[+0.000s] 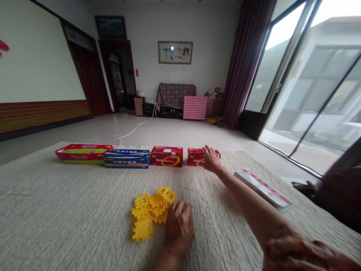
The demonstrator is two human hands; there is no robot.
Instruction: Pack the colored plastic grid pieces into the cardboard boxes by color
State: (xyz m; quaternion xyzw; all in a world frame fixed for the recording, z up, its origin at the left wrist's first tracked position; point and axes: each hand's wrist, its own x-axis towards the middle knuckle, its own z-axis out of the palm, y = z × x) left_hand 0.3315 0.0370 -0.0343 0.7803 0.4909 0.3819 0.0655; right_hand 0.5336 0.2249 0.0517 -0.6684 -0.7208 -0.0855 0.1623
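Note:
My left hand (179,226) rests on the woven cover with its fingers curled, right beside a pile of yellow interlocking plastic tiles (153,205). Whatever its fingers may hold is hidden. My right hand (211,160) is stretched far forward over the right-hand red box (194,158), its fingers extended across the box's top edge. That hand covers part of the box, and I cannot tell whether it touches it. Left of this box stands another red box (167,156), then a blue box (126,159) and a long red and green box (86,153), all in a row.
A flat white and red box (263,188) lies right of my right forearm. The pale woven cover (70,218) spreads under everything. Beyond it are a tiled floor with a white cable (135,128), a cloth-draped cabinet (175,96) and glass doors (282,75) at right.

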